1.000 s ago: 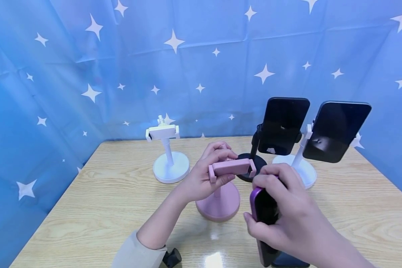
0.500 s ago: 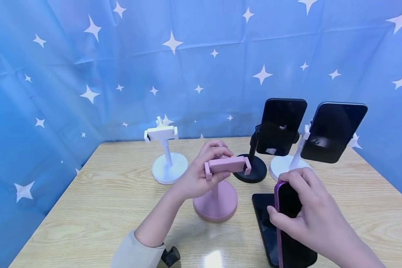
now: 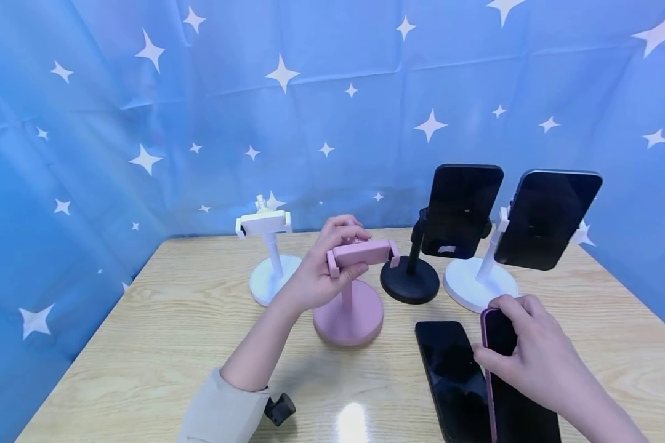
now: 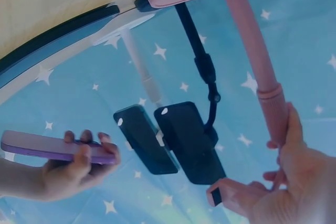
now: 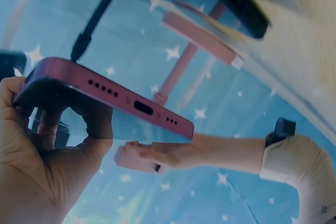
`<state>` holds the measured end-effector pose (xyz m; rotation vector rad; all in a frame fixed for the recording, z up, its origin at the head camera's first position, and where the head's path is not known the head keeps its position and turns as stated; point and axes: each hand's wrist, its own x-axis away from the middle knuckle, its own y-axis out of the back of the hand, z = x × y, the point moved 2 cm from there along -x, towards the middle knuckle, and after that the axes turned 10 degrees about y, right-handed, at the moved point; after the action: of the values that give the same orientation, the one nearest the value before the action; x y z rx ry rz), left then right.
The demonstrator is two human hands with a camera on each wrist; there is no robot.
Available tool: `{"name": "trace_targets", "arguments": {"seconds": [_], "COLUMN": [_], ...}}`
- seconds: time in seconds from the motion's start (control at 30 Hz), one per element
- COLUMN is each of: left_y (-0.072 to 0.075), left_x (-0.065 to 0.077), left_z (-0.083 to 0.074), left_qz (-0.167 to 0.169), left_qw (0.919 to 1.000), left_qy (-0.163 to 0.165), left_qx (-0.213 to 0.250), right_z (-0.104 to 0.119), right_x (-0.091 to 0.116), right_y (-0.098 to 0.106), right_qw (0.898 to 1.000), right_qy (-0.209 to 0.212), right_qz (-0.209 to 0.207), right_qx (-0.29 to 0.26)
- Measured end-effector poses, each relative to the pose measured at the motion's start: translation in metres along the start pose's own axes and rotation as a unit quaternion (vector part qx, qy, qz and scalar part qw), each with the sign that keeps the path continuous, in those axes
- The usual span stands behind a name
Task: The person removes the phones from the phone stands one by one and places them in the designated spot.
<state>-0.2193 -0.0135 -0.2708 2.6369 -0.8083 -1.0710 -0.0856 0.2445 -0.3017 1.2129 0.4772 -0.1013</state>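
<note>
My left hand point(image 3: 318, 280) grips a pink phone stand point(image 3: 348, 317) near its top, with the fingers behind the clamp point(image 3: 360, 253) and the thumb below it. That clamp has no phone in it. At the right, my right hand point(image 3: 540, 363) pinches a purple-edged phone point(image 3: 523, 403) between thumb and fingers, screen up in the head view. The right wrist view shows the end of this phone point(image 5: 142, 106) with its charging port. Just left of it, a second dark phone point(image 3: 451, 375) lies on the table; the held phone overlaps its right edge.
Behind stand a black phone stand point(image 3: 410, 283) and a white one point(image 3: 479, 286), each holding a dark phone. A white phone stand point(image 3: 268, 277) without a phone is at the back left. A blue star-patterned curtain point(image 3: 321, 111) hangs behind the wooden table point(image 3: 144, 344).
My right hand has carried the purple-edged phone rightward and lower, uncovering the phone on the table. The pink stand has shifted slightly away and left with my left hand on it.
</note>
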Motion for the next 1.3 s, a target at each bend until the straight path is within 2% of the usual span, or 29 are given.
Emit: {"name": "trace_targets", "arguments": {"seconds": [0.2, 0.33, 0.57, 0.67, 0.83, 0.97, 1.13, 1.3], "left_y": [0.005, 0.007, 0.014, 0.015, 0.017, 0.017, 0.018, 0.021], "left_x": [-0.010, -0.016, -0.021, -0.024, -0.030, -0.034, -0.038, -0.038], "left_z": [0.007, 0.013, 0.023, 0.026, 0.034, 0.042, 0.050, 0.051], "left_qz": [-0.024, -0.024, -0.023, -0.021, -0.024, -0.026, -0.037, -0.039], "left_qw": [0.9997, 0.9995, 0.9990, 0.9991, 0.9990, 0.9987, 0.9985, 0.9987], "left_qy": [-0.002, -0.010, 0.028, 0.026, 0.015, 0.021, 0.029, 0.032], "left_qx": [-0.008, -0.019, -0.025, -0.026, -0.034, -0.038, -0.026, -0.008], "right_z": [-0.020, -0.028, -0.038, -0.042, -0.044, -0.046, -0.050, -0.051], "right_x": [0.004, 0.008, 0.012, 0.014, 0.012, 0.011, 0.009, 0.008], "right_y": [-0.005, -0.010, -0.021, -0.023, -0.026, -0.028, -0.029, -0.032], "right_qw": [0.999, 0.997, 0.994, 0.992, 0.991, 0.990, 0.986, 0.988], "right_qy": [-0.032, -0.053, -0.067, -0.075, -0.076, -0.082, -0.095, -0.083], "right_qz": [0.037, 0.059, 0.086, 0.097, 0.106, 0.116, 0.137, 0.127], "right_qx": [0.002, 0.010, 0.010, 0.012, 0.013, 0.010, 0.001, 0.001]}}
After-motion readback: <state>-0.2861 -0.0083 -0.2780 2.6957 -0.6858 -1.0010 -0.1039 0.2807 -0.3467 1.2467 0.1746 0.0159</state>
